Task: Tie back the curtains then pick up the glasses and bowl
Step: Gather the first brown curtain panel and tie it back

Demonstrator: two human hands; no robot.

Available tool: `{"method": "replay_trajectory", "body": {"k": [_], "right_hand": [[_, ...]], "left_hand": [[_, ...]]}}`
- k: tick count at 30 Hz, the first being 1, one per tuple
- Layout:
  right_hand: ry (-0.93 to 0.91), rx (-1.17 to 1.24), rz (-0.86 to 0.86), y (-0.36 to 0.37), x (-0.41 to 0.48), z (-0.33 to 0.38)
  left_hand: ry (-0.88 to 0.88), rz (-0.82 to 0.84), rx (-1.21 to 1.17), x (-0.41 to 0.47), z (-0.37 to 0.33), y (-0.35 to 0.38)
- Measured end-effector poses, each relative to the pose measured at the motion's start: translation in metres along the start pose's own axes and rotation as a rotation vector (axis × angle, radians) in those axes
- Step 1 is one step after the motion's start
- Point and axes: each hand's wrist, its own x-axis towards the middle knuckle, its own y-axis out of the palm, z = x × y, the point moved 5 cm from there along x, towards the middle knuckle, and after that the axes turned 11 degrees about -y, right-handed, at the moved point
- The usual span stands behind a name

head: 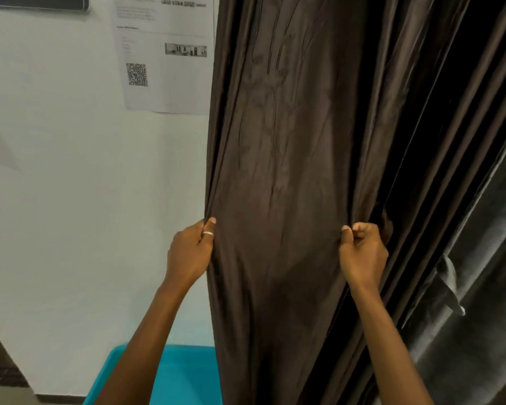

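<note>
Left hand [190, 252]: bare forearm raised, ringed thumb pressed over the left edge of the curtain [281, 141], gripping it. Right hand [362, 254]: bare forearm raised, level with the left, thumb and curled fingers [364, 229] pinching a fold.

I see my left hand [192, 252] gripping the left edge of the dark brown satin curtain [278, 171], my right hand [362, 252] pinching a fold further right. A turquoise plastic tray [184, 378] sits below, beside a white wall [70, 200] bearing a printed paper notice [164, 54].
</note>
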Motion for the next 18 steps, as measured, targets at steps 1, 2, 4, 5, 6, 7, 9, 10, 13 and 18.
{"method": "replay_trajectory", "body": {"k": [1, 2, 4, 5, 6, 7, 9, 10, 13, 18], "right_hand": [[-0.029, -0.007, -0.016, 0.0, -0.005, 0.002], [-0.065, -0.014, -0.03, 0.002, -0.013, 0.004], [-0.127, 0.002, -0.024, 0.011, -0.032, 0.012], [-0.15, 0.022, -0.005, 0.018, -0.043, 0.016], [-0.174, 0.041, 0.018, 0.025, -0.053, 0.02], [-0.194, 0.058, 0.041, 0.033, -0.062, 0.026], [-0.23, 0.106, 0.081, 0.047, -0.077, 0.041], [-0.247, 0.147, 0.098, 0.053, -0.083, 0.049], [-0.248, 0.269, 0.175, 0.07, -0.097, 0.066], [-0.276, 0.284, 0.22, 0.083, -0.101, 0.069]], "left_hand": [[0.007, -0.015, 0.016, -0.001, -0.001, -0.001], [0.015, -0.027, 0.033, -0.003, -0.002, 0.001], [0.037, -0.039, 0.07, -0.01, -0.007, 0.008], [0.056, -0.038, 0.086, -0.015, -0.011, 0.014], [0.082, -0.035, 0.104, -0.02, -0.015, 0.02], [0.109, -0.032, 0.123, -0.025, -0.019, 0.027], [0.157, -0.034, 0.15, -0.035, -0.028, 0.039], [0.168, -0.026, 0.15, -0.038, -0.032, 0.045], [0.163, 0.044, 0.118, -0.046, -0.041, 0.059], [0.136, 0.159, 0.016, -0.041, -0.038, 0.064]]}}
